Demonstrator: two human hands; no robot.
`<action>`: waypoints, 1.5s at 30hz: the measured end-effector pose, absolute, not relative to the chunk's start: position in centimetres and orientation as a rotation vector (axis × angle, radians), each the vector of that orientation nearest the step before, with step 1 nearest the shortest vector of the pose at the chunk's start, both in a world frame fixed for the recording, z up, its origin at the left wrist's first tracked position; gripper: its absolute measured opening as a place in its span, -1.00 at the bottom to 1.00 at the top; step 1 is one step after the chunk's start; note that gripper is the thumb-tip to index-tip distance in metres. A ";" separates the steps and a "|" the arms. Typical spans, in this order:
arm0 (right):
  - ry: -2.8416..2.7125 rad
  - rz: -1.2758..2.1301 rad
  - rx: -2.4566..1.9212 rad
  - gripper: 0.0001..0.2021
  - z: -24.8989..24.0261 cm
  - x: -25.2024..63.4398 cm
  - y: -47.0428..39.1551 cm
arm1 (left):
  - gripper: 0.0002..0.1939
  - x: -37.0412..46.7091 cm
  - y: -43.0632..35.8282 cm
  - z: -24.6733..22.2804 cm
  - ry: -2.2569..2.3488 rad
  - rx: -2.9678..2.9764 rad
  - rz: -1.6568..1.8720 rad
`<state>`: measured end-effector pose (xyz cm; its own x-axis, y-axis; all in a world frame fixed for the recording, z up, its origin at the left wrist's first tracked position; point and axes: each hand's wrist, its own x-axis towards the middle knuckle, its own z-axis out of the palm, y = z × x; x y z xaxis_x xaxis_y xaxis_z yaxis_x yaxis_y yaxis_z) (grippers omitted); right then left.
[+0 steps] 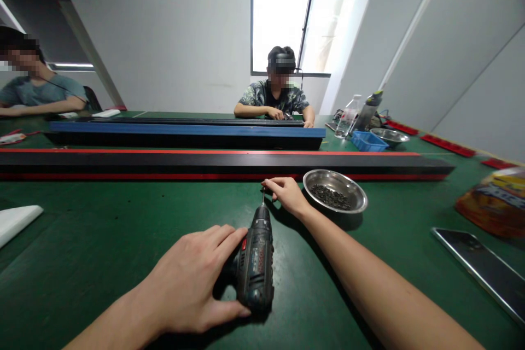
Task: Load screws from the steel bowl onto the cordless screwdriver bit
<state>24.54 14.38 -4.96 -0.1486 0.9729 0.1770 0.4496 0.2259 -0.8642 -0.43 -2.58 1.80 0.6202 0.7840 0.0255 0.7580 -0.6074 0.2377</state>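
My left hand [197, 273] is closed around a black cordless drill [258, 262], thumb at its rear end and fingers along its side. The drill lies low over the green table, with its thin bit pointing away from me. At the bit's tip, my right hand [287, 194] pinches a small dark piece that looks like a screw; the fingers partly hide it. Just right of that hand stands a round metal bowl [357, 199] with many small dark screws [330, 197] inside. Directly beyond my right fingertips lies a long black bar [205, 163] with red edges.
Behind the bar lies another long bar [184, 130], blue and black. A phone [479, 262] and an orange bag [496, 202] are at right. Farther back stand a blue tray [369, 142] and a bottle [346, 120]. Two people sit across the table; a white object [18, 221] lies left.
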 end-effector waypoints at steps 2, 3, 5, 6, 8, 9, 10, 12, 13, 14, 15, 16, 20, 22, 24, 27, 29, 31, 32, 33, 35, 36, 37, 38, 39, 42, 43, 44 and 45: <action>-1.713 0.824 -1.371 -0.66 -4.8 24.5 14.4 | -0.07 -0.3 -2.6 1.7 1.292 2.665 0.187; -1.711 0.810 -1.393 -0.67 -4.7 24.5 14.3 | -0.09 -0.3 -2.6 1.7 1.305 2.678 0.187; -1.724 0.804 -1.431 -0.69 -4.5 24.5 14.3 | -0.12 -0.2 -2.5 1.5 1.348 2.702 0.188; -1.737 0.812 -1.445 -0.70 -4.3 24.4 14.3 | -0.13 -0.2 -2.4 1.4 1.375 2.716 0.192; -1.769 0.840 -1.473 -0.71 -3.9 24.3 14.1 | -0.15 -0.2 -2.2 1.2 1.426 2.745 0.207; -1.792 0.860 -1.488 -0.72 -3.5 24.3 14.0 | -0.16 -0.2 -2.1 1.0 1.449 2.759 0.218; -1.817 0.886 -1.504 -0.71 -3.1 24.2 13.9 | -0.17 -0.3 -2.0 0.9 1.464 2.771 0.229; -1.880 0.956 -1.540 -0.67 -1.8 23.9 13.4 | -0.19 -0.3 -1.8 0.6 1.478 2.790 0.251; -1.916 0.989 -1.563 -0.63 -0.9 23.8 13.1 | -0.19 -0.3 -1.8 0.4 1.479 2.795 0.259; -1.950 1.017 -1.587 -0.60 0.0 23.8 12.8 | -0.19 -0.3 -1.8 0.3 1.480 2.797 0.266; -1.988 1.022 -1.615 -0.58 1.1 23.8 12.4 | -0.19 -0.3 -1.8 0.3 1.480 2.798 0.272; -2.026 1.014 -1.639 -0.57 2.2 23.9 12.1 | -0.18 -0.3 -1.8 0.2 1.483 2.796 0.279; -2.143 0.850 -1.772 -0.51 6.6 26.1 11.2 | -0.18 -0.1 -1.8 0.1 1.520 2.779 0.298; -2.182 0.716 -1.864 -0.49 8.1 28.1 11.2 | -0.18 -0.1 -1.8 0.1 1.529 2.775 0.301; -2.202 0.567 -1.970 -0.46 8.9 30.4 11.7 | -0.19 -0.1 -1.7 0.0 1.517 2.776 0.311; -2.169 0.475 -2.095 -0.46 9.2 33.5 12.7 | -0.19 -0.2 -1.5 0.0 1.509 2.762 0.335; -2.120 0.476 -2.196 -0.46 9.0 34.8 13.2 | -0.19 -0.3 -1.4 0.0 1.506 2.748 0.332; -2.069 0.476 -2.292 -0.44 8.7 35.5 13.5 | -0.18 -0.3 -1.3 0.0 1.494 2.744 0.318; -2.047 0.475 -2.328 -0.44 8.6 35.7 13.5 | -0.18 -0.3 -1.3 0.0 1.487 2.743 0.311; -2.028 0.474 -2.349 -0.43 8.5 35.7 13.5 | -0.19 -0.3 -1.3 0.0 1.483 2.741 0.306; -2.011 0.492 -2.362 -0.44 8.2 35.7 13.5 | -0.19 -0.4 -1.3 0.1 1.484 2.734 0.299; -2.009 0.505 -2.362 -0.45 8.0 35.7 13.5 | -0.19 -0.4 -1.4 0.2 1.487 2.728 0.297; -2.006 0.513 -2.363 -0.46 7.9 35.7 13.5 | -0.19 -0.4 -1.4 0.3 1.491 2.722 0.301; -2.003 0.513 -2.366 -0.47 7.7 35.8 13.5 | -0.20 -0.4 -1.5 0.4 1.494 2.716 0.307; -2.000 0.508 -2.370 -0.49 7.5 35.9 13.5 | -0.21 -0.4 -1.5 0.5 1.495 2.709 0.316; -1.999 0.503 -2.379 -0.59 6.7 36.3 13.8 | -0.22 -0.3 -1.6 0.9 1.485 2.690 0.334; -2.017 0.511 -2.375 -0.64 6.4 36.4 13.9 | -0.23 -0.2 -1.6 1.0 1.482 2.686 0.332; -2.040 0.516 -2.365 -0.71 6.0 36.5 14.0 | -0.22 -0.2 -1.7 1.1 1.482 2.682 0.330; -2.063 0.512 -2.351 -0.78 5.6 36.5 14.1 | -0.22 -0.2 -1.7 1.1 1.483 2.680 0.328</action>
